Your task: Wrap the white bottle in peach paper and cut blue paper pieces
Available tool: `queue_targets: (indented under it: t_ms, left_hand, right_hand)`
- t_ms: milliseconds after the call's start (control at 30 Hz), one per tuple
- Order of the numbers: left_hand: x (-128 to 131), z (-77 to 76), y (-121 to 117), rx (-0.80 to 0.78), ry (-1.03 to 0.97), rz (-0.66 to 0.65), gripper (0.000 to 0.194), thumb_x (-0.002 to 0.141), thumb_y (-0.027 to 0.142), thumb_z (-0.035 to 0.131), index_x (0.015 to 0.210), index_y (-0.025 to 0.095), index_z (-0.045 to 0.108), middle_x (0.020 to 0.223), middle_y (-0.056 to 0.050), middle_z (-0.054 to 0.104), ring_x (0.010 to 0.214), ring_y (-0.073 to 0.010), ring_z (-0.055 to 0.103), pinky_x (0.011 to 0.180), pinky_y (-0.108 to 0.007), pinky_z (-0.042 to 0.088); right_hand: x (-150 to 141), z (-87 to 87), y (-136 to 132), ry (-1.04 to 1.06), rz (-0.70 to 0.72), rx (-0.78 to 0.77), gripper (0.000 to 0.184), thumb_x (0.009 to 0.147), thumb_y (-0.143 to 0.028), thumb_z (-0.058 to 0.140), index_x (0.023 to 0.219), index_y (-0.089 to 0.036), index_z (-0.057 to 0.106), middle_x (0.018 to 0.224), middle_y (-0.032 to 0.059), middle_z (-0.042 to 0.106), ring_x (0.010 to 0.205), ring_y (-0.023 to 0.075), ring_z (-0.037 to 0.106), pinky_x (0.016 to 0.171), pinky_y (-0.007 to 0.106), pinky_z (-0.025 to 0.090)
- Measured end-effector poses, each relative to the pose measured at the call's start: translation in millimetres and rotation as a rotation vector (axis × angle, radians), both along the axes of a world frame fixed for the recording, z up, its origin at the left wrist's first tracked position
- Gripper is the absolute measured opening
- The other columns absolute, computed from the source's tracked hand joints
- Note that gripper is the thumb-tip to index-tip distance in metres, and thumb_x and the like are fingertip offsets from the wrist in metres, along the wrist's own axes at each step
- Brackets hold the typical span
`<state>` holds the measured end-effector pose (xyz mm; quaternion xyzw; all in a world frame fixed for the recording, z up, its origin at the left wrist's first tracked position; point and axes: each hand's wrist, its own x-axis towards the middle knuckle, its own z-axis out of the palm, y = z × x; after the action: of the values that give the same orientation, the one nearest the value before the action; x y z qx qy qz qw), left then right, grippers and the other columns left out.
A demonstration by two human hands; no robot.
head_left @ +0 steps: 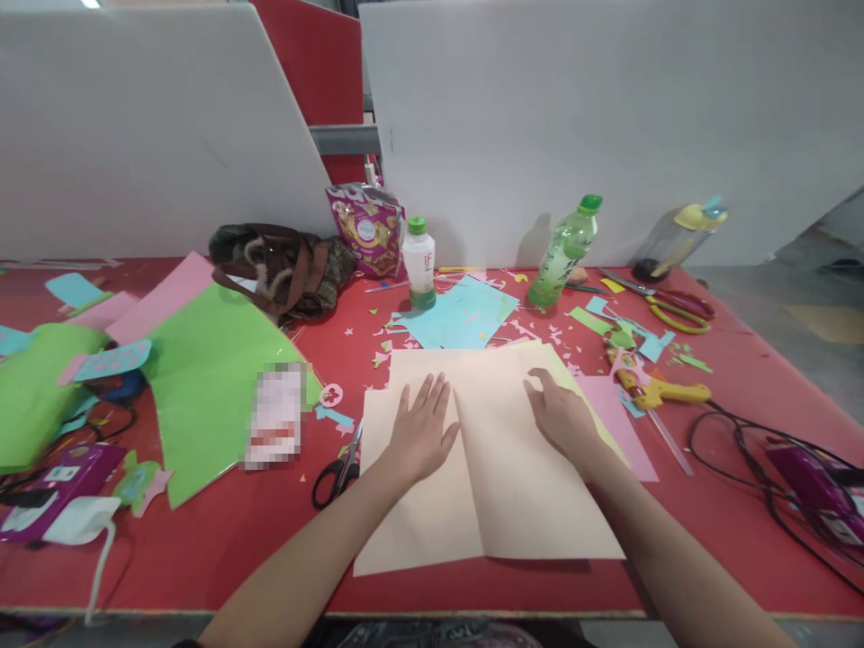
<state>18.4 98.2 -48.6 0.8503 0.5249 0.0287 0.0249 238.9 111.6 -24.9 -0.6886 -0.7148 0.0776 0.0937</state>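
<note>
A large cream sheet of paper (432, 531) lies in front of me, with a crease running down its middle. On its left half my left hand (424, 430) rests flat, fingers stretched out and the thumb near the crease. My right hand (559, 414) is over the right half, fingers loosely curved, thumb and forefinger apart, nothing visible between them. The right half seems slightly raised at its lower edge. Black-handled scissors (330, 481) lie beside the sheet's left edge, partly covered by it. Light blue paper (465, 310) and pink paper (617, 423) stick out from beneath or behind the sheet.
Green paper (209, 378) and a bag (283, 270) are left. Behind stand a snack bag (368, 229), a white bottle (419, 261) and a green bottle (565, 252). Right are a yellow glue gun (665, 391), its cable, red-yellow-handled shears (679, 310) and a tumbler (681, 238). Paper scraps litter the red table.
</note>
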Motion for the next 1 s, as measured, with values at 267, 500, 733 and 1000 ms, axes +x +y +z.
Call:
queue_targets:
  t_ms: [267,500,733,1000]
  left_hand:
    - [1,0.7,0,-0.017,0.003,0.010,0.051,0.085,0.033,0.018,0.132,0.011,0.017,0.141,-0.005,0.015,0.129,-0.0201,0.009,0.102,-0.047,0.016]
    - [0,0.2,1,-0.016,-0.005,0.014,0.052,0.085,0.034,0.019,0.132,0.010,0.018,0.141,-0.006,0.015,0.129,-0.0200,0.009,0.102,-0.047,0.015]
    - [2,2.2,1,-0.035,-0.004,0.071,0.051,0.085,0.032,0.018,0.132,0.012,0.019,0.140,-0.004,0.017,0.129,-0.0226,0.010,0.101,-0.049,0.017]
    - [0,12.5,2,0.026,-0.052,0.116,0.049,0.086,0.027,0.018,0.130,0.007,0.024,0.137,-0.011,0.026,0.128,-0.0223,0.014,0.103,-0.045,0.016]
  right_hand:
    - [3,1.2,-3,0.088,0.038,0.016,0.029,0.083,-0.030,0.028,0.103,-0.015,0.043,0.047,-0.0019,0.049,0.046,0.0177,0.050,0.048,0.024,0.032]
    - [6,2.1,-2,0.204,0.011,0.015,0.029,0.080,-0.028,0.030,0.103,-0.014,0.043,0.046,-0.0034,0.044,0.044,0.0172,0.048,0.048,0.025,0.032]
    - [13,16.9,-2,0.407,-0.064,-0.132,0.039,0.068,-0.024,0.043,0.107,-0.019,0.039,0.046,-0.0093,0.034,0.045,0.0134,0.042,0.049,0.023,0.034]
    - [5,13.7,10,0.456,-0.132,0.001,0.041,0.066,-0.022,0.042,0.107,-0.017,0.040,0.047,-0.0098,0.028,0.045,0.0120,0.038,0.051,0.023,0.033]
